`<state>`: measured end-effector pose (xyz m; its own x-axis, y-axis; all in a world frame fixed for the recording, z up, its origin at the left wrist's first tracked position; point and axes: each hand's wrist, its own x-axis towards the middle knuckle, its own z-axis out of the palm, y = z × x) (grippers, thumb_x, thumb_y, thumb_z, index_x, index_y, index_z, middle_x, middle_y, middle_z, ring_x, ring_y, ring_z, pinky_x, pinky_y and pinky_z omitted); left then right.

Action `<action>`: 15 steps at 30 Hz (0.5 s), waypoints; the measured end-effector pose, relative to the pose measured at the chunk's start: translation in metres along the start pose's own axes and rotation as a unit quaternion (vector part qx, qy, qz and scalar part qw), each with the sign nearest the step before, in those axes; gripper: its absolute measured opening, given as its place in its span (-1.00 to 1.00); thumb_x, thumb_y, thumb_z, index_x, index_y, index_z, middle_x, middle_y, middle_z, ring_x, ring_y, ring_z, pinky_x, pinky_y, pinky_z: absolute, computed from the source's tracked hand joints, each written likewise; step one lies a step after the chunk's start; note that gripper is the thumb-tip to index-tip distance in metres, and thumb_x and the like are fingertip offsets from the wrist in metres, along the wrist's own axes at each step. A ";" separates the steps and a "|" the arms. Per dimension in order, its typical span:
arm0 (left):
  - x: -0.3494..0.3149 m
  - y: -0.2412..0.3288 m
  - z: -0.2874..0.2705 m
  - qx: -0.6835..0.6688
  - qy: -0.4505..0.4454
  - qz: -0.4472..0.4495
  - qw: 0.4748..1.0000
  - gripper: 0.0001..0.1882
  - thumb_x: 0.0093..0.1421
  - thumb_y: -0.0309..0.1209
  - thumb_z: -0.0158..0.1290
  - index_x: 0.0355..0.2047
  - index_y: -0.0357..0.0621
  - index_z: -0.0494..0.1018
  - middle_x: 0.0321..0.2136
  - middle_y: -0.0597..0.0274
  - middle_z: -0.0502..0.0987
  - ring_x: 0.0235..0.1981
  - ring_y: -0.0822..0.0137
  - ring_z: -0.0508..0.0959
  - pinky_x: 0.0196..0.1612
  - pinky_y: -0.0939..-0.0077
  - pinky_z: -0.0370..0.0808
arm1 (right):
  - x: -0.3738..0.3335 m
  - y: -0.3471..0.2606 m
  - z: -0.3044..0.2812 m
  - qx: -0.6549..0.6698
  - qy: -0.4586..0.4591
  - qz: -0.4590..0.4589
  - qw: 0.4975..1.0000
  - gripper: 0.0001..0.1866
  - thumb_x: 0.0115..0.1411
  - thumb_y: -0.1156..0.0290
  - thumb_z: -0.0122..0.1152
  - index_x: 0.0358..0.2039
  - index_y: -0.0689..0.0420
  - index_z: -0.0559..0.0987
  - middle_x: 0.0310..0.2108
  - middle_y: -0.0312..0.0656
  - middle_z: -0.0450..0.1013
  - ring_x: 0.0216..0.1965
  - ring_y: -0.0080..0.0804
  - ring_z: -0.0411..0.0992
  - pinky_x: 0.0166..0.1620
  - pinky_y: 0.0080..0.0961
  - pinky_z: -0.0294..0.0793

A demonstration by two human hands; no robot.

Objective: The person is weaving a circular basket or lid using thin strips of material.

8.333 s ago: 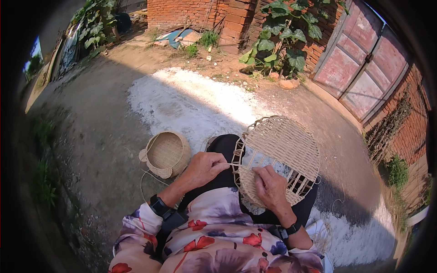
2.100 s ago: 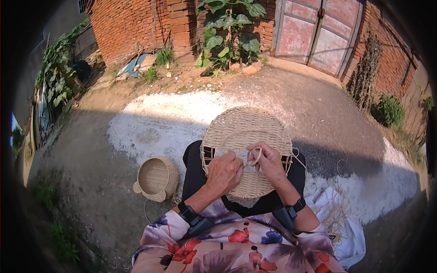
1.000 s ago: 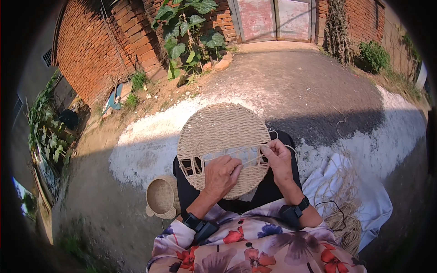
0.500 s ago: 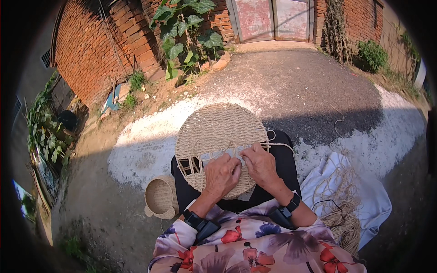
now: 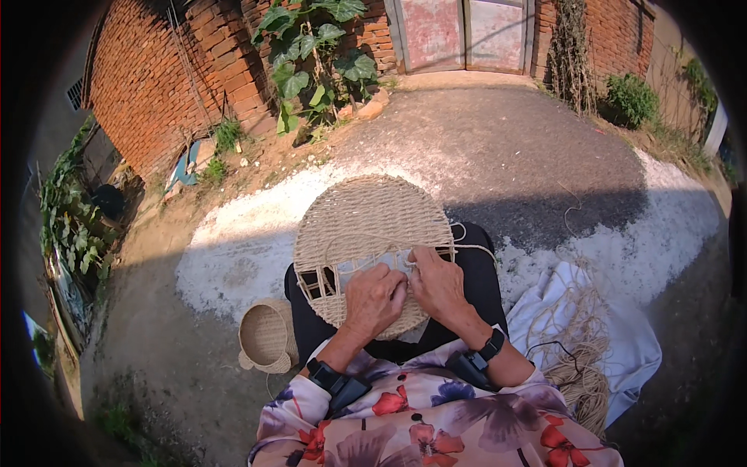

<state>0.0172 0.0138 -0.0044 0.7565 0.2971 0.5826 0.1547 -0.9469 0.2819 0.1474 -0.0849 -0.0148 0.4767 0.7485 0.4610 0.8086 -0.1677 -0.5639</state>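
A round, tan woven piece [image 5: 369,206] rests across my lap, densely woven at its far part. Nearer me, a band of open gaps crossed by upright cords shows dark and pale patches beneath. My left hand [image 5: 376,296] is closed at the near part of the weave, its fingertips curled out of sight; what they hold is hidden. Beside it, my right hand [image 5: 436,284] pinches a thin cord at the gap, thumb and finger together. A loose cord [image 5: 476,247] loops out past the right rim over my dark trousers.
A small woven basket [image 5: 266,335] stands on the ground at my left. On my right, a heap of tan cord [image 5: 580,381] lies over a white cloth [image 5: 634,350]. Farther off are a climbing plant [image 5: 307,62], brick walls [image 5: 156,86] and a faded double door [image 5: 467,35].
The whole scene has shifted slightly left in view. My right hand has risen slightly against the weave, and a cord now arcs more visibly across it. My left hand stays at the near part.
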 end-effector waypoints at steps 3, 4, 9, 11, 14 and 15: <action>-0.002 -0.001 0.000 0.002 -0.004 0.003 1.000 -0.94 0.07 -0.42 0.24 -0.42 -0.05 0.59 -0.55 0.23 0.43 -0.50 0.13 0.52 -0.40 0.23 0.41 | -0.005 0.001 -0.012 0.115 0.005 0.068 0.991 -0.77 0.13 0.52 0.21 -0.17 0.18 0.49 -0.42 -0.03 0.56 -0.39 0.02 0.57 -0.29 -0.12 0.53; -0.002 -0.001 -0.001 0.003 -0.005 0.001 1.000 -0.94 0.07 -0.42 0.24 -0.42 -0.04 0.60 -0.55 0.23 0.43 -0.49 0.13 0.52 -0.40 0.23 0.41 | -0.007 0.005 -0.014 0.154 -0.001 0.084 0.985 -0.76 0.14 0.53 0.20 -0.15 0.19 0.49 -0.44 -0.03 0.55 -0.40 0.00 0.57 -0.30 -0.14 0.52; 0.001 -0.003 0.002 -0.002 -0.006 -0.005 1.000 -0.94 0.07 -0.41 0.25 -0.41 -0.01 0.61 -0.55 0.24 0.41 -0.50 0.13 0.52 -0.42 0.23 0.42 | -0.014 0.027 -0.013 0.293 -0.021 0.170 0.941 -0.81 0.11 0.52 0.23 -0.23 0.19 0.52 -0.52 -0.07 0.52 -0.47 -0.15 0.57 -0.35 -0.24 0.52; 0.001 -0.002 0.002 -0.006 -0.005 -0.002 1.000 -0.94 0.07 -0.41 0.25 -0.41 -0.01 0.62 -0.55 0.23 0.40 -0.50 0.13 0.52 -0.43 0.23 0.42 | -0.013 0.016 -0.019 0.198 -0.024 0.130 0.971 -0.86 0.12 0.52 0.23 -0.28 0.19 0.52 -0.51 -0.07 0.52 -0.49 -0.11 0.56 -0.36 -0.23 0.52; 0.002 -0.001 0.002 -0.008 -0.003 -0.004 1.000 -0.95 0.07 -0.42 0.25 -0.41 -0.01 0.62 -0.55 0.22 0.39 -0.50 0.12 0.51 -0.42 0.23 0.42 | -0.015 0.017 -0.016 0.057 0.030 0.035 0.997 -0.91 0.14 0.50 0.21 -0.33 0.18 0.51 -0.52 -0.06 0.53 -0.49 -0.05 0.55 -0.37 -0.19 0.51; 0.002 0.000 0.002 -0.011 -0.004 -0.005 1.000 -0.95 0.08 -0.42 0.25 -0.41 -0.02 0.62 -0.55 0.22 0.39 -0.50 0.12 0.52 -0.42 0.23 0.42 | -0.016 0.020 -0.014 0.010 0.058 -0.003 0.998 -0.92 0.15 0.50 0.21 -0.35 0.18 0.50 -0.52 -0.06 0.53 -0.50 -0.03 0.54 -0.38 -0.18 0.50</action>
<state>0.0199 0.0147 -0.0047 0.7595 0.3055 0.5742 0.1487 -0.9410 0.3040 0.1605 -0.1089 -0.0237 0.5094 0.6704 0.5396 0.8048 -0.1491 -0.5745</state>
